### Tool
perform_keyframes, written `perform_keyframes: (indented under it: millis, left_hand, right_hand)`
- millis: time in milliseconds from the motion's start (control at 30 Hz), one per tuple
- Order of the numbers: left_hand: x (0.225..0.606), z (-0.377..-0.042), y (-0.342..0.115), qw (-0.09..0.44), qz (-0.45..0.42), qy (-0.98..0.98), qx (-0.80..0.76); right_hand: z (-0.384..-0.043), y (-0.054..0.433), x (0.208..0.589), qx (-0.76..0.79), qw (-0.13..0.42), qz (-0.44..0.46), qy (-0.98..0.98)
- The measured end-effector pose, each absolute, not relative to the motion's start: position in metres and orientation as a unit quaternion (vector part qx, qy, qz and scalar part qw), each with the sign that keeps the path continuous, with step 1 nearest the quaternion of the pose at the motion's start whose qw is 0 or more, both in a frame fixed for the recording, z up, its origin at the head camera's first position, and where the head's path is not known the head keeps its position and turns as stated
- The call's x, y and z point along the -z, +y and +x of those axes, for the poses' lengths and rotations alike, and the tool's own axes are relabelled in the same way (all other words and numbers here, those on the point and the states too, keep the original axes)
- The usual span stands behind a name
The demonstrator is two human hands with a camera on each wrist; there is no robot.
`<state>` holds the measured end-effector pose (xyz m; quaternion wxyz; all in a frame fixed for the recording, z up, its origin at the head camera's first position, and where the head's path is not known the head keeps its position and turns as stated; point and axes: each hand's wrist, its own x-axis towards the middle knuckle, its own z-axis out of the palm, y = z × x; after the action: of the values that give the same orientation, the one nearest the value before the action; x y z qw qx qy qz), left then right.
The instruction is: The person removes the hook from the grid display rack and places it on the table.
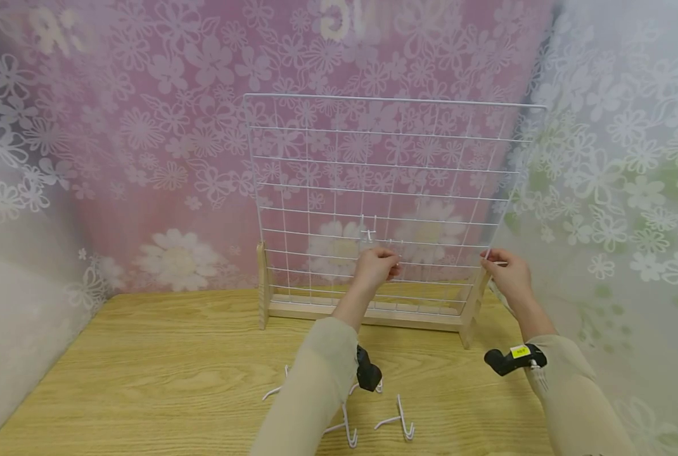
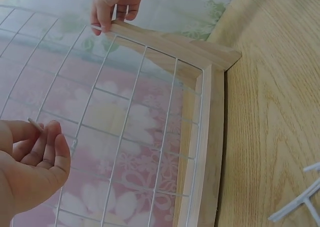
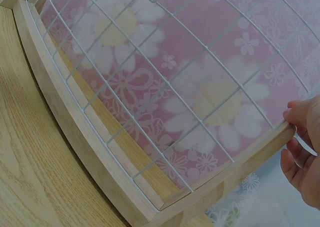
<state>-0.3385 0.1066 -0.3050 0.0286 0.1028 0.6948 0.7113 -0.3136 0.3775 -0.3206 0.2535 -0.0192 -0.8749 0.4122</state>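
A white wire grid panel (image 1: 396, 166) stands upright in a wooden stand (image 1: 367, 315). At the middle of the grid, my left hand (image 1: 375, 268) pinches a white wire hook (image 2: 34, 123); its tip shows between thumb and fingers, and the rest is mostly hidden. Just above and left of that hand, another white hook (image 1: 368, 235) hangs on the grid. My right hand (image 1: 509, 276) grips the grid's right edge at the top of the stand's right post (image 1: 474, 303). In the right wrist view, its fingers and thumb pinch that edge from both sides.
Several loose white hooks, one of them a hook (image 1: 398, 419) at front centre, lie on the wood-grain table (image 1: 162, 367) below my forearms. Flower-patterned curtains (image 1: 145, 164) rise behind the table and along both sides.
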Motion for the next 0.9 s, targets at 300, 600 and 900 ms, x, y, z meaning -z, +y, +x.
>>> perform_keyframes:
  millis: [300,600,900]
  left_hand:
    - [0.304,-0.344,0.098,0.044,0.075,0.643,-0.761]
    - [0.301,-0.340,0.090,0.058,0.080,0.632,-0.768]
    - [0.302,-0.333,0.077,0.071,0.115,0.668,-0.732]
  right_hand:
    - [-0.314,0.374,0.322,-0.416,0.245,-0.009,-0.875]
    - [-0.313,0.373,0.323,-0.419,0.242,-0.021,-0.875]
    - [-0.314,0.375,0.322,-0.419,0.240,-0.034,-0.875]
